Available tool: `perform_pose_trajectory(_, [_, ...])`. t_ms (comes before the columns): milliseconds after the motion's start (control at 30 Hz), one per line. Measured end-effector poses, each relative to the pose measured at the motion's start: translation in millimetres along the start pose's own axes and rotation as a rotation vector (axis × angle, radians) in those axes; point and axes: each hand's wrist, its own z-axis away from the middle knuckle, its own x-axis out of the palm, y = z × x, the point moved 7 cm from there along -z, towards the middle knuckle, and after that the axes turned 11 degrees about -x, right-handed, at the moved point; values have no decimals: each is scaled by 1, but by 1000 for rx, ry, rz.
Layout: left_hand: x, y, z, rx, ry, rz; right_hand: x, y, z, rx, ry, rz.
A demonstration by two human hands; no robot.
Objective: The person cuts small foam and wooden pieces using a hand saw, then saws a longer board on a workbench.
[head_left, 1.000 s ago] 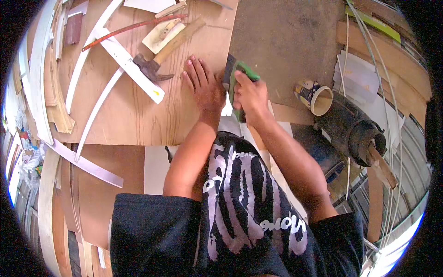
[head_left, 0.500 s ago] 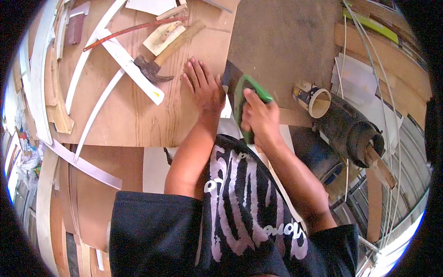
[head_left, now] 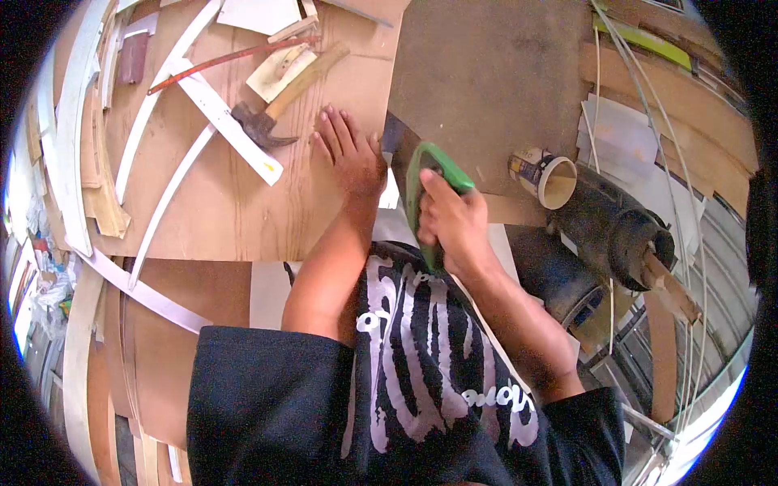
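My left hand (head_left: 354,160) lies flat with its fingers spread on the wooden board (head_left: 203,231), near the board's right edge. Just right of it, my right hand (head_left: 454,223) is wrapped round the green handle of a saw (head_left: 442,168). The dark blade reaches up and left, beside the board's edge, and part of it is hidden by my left hand. A small white piece (head_left: 389,190) shows between my hands. Up and left of my left hand, a hammer (head_left: 259,125) rests with its head on a white strip (head_left: 227,121).
A thin red strip (head_left: 235,59) and a pale block (head_left: 279,73) lie on the board. White curved strips (head_left: 166,194) cross its left side. At right are a paint-marked bucket (head_left: 557,181) and a dark tube (head_left: 640,243) with wood in it, beside long thin rods.
My right hand and the green-handled saw have moved down and slightly right, away from my left hand. My left hand stays on the board. The whole view has shifted slightly.
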Motion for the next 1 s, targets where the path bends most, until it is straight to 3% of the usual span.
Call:
perform_pose_trajectory(100, [1,-5,3,-20,-5,20,0,-3,7,-9,72,-11])
perform_pose_trajectory(200, [0,-4,6,-26,-20,45,-11,44,-58,-132,89,185])
perform_pose_trajectory(267, [3,-1,-5,-28,-9,55,3,32,-88,-190,51,221])
perform_pose_trajectory(367, [4,-6,4,-15,-42,16,23,19,-95,-84,14,40])
perform_pose_trajectory(600, [0,-6,6,-5,-47,-50,13,2,-22,-93,-11,-96])
perform_pose_trajectory(667, [6,-5,5,-13,-10,1,2,-10,9,-8,8,-70])
perform_pose_trajectory(1000, [4,-5,5,-9,13,34,10,4,-8,-43,-19,4])
